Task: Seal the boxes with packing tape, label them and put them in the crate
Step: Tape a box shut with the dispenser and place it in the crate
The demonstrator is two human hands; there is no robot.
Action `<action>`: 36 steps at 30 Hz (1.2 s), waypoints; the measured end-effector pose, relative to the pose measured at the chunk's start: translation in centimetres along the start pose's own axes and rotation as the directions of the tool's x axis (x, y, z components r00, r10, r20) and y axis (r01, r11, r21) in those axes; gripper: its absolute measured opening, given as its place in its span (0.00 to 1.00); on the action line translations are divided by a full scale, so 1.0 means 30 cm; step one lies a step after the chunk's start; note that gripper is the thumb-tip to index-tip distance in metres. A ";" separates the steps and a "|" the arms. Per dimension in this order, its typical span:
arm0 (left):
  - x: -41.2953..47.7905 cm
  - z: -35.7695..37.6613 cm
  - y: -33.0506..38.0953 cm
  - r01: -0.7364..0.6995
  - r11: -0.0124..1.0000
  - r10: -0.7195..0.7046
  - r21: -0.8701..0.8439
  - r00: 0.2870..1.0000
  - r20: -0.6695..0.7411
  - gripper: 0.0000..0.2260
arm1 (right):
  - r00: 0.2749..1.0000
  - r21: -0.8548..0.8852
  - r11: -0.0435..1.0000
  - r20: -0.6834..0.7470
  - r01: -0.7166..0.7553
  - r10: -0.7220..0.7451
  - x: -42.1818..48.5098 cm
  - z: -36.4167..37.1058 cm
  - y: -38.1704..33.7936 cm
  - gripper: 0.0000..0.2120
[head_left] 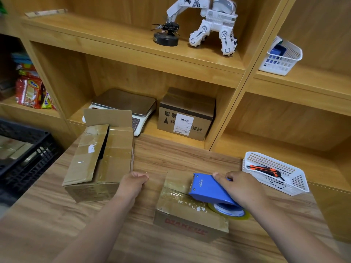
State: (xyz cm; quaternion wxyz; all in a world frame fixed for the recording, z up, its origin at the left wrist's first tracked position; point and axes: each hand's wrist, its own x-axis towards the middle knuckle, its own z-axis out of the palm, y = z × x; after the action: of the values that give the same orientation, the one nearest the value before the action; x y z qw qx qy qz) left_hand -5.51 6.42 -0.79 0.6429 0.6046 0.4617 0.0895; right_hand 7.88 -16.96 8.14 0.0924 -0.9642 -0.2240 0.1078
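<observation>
The right hand (241, 188) has its grip curled round the blue tape dispenser (209, 190), which lies on the small box (190, 215) with its toothed end pointing away. The left hand (133, 182), curled on nothing, sits on the desk (171, 154) just left of the box.

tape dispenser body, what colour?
Blue. The tape dispenser, gripped by the right hand, shows plainly in the head view.

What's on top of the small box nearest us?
A blue tape dispenser, gripped by the right hand, lies on the taped top of the small box. The dispenser hides the lid's right part, so the tape there cannot be seen.
</observation>
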 end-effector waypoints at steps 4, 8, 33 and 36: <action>0.006 0.003 -0.028 0.004 1.000 -0.004 0.000 1.000 0.010 0.11 | 1.000 -0.032 0.999 -0.021 0.013 -0.014 -0.002 0.002 -0.006 0.30; 0.014 -0.001 -0.038 -0.014 1.000 0.014 -0.007 1.000 -0.005 0.14 | 0.999 -0.059 0.998 -0.033 0.033 -0.035 -0.001 0.009 -0.021 0.29; 0.024 0.154 -0.225 0.143 0.959 -0.126 -0.244 0.988 0.085 0.09 | 0.997 -0.130 0.992 -0.076 0.006 -0.016 -0.012 0.037 -0.042 0.29; 0.024 0.158 -0.223 0.134 0.973 -0.131 -0.189 0.991 0.025 0.06 | 0.997 -0.141 0.990 -0.078 0.009 -0.020 -0.013 0.040 -0.041 0.29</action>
State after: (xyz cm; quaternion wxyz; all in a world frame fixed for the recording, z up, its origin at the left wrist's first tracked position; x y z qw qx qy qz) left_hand -4.72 1.92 -7.64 0.7049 0.5088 0.4865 0.0865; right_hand 6.71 -15.89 7.34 0.0338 -0.9702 -0.2340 0.0530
